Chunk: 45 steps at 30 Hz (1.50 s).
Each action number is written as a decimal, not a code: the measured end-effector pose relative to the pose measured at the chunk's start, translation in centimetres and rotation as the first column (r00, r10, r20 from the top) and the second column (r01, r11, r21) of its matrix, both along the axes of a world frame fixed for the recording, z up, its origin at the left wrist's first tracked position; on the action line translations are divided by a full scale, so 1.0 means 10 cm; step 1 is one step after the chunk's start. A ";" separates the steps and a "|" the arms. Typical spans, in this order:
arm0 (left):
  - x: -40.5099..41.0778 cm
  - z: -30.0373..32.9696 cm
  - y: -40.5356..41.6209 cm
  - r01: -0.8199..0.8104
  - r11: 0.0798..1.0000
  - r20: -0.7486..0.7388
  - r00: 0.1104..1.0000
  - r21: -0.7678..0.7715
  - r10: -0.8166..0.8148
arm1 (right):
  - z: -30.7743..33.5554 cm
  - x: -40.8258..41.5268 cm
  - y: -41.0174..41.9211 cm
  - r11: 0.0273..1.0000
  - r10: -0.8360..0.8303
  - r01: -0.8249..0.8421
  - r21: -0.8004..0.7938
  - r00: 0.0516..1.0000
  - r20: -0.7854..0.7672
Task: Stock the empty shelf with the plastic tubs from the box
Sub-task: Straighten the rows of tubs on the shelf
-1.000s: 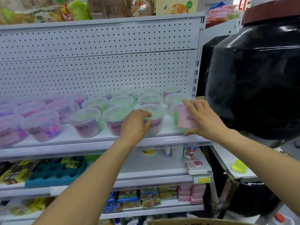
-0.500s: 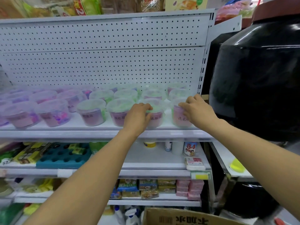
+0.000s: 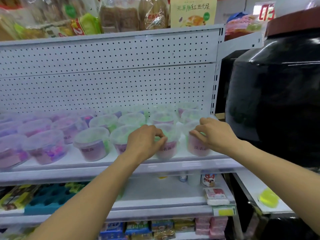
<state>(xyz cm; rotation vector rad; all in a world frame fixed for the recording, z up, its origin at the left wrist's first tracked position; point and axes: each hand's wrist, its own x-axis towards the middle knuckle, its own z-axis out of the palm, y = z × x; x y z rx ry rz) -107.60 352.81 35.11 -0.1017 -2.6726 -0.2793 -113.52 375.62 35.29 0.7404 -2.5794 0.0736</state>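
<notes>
Several clear plastic tubs with pink labels stand in rows on the white shelf (image 3: pixel 97 166). My left hand (image 3: pixel 143 141) grips the rim of a front-row tub (image 3: pixel 167 150) with green contents. My right hand (image 3: pixel 214 134) holds the rightmost front tub (image 3: pixel 197 148) at its top edge, close to the shelf's right end. Both tubs rest on the shelf. More tubs (image 3: pixel 91 144) fill the rows to the left and behind. The box is out of view.
A large black glossy jar (image 3: pixel 277 101) stands right beside the shelf's right end. The perforated back panel (image 3: pixel 107 84) rises behind the tubs. Bread bags (image 3: pixel 121 16) sit on the shelf above. Lower shelves hold a teal tray (image 3: pixel 46 200), small bottles and packets.
My right hand set its tub down upright at the right end of the front row and now grips its rim. My left hand stayed on its tub. The view tilted upward.
</notes>
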 end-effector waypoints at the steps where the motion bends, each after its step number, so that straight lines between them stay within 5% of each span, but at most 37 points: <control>1: -0.05 0.03 -0.01 0.004 1.000 -0.005 1.000 -0.016 -0.004 | 0.02 -0.04 -0.03 1.000 0.000 0.000 0.001 1.000 -0.012; 9: -0.47 0.31 -0.02 0.166 0.985 0.084 0.982 0.051 -0.169 | 0.22 -0.34 -0.26 1.000 0.001 0.000 0.016 1.000 -0.031; 14: -0.89 0.49 -0.32 0.119 0.991 0.067 0.990 0.067 -0.124 | 0.37 -0.70 -0.18 0.987 -0.052 0.041 -0.154 0.996 -0.072; 23: -1.89 0.36 -0.83 -0.029 1.000 0.302 0.953 -0.010 0.031 | 0.43 -1.56 -0.10 0.918 -0.010 0.193 -0.345 0.884 0.468; 32: -2.32 0.13 -0.76 -0.027 0.990 0.183 0.982 -0.140 0.053 | 0.29 -1.91 -0.17 0.943 -0.035 0.231 -0.238 0.782 0.623; 37: -2.43 0.16 -0.61 -0.057 0.993 0.022 0.998 -0.100 0.060 | 0.26 -1.93 -0.19 0.934 -0.003 0.218 -0.284 0.798 0.603; 45: -2.42 0.16 -0.58 -0.047 0.998 0.029 0.998 -0.037 0.048 | 0.26 -1.91 -0.18 0.921 0.013 0.222 -0.319 0.803 0.596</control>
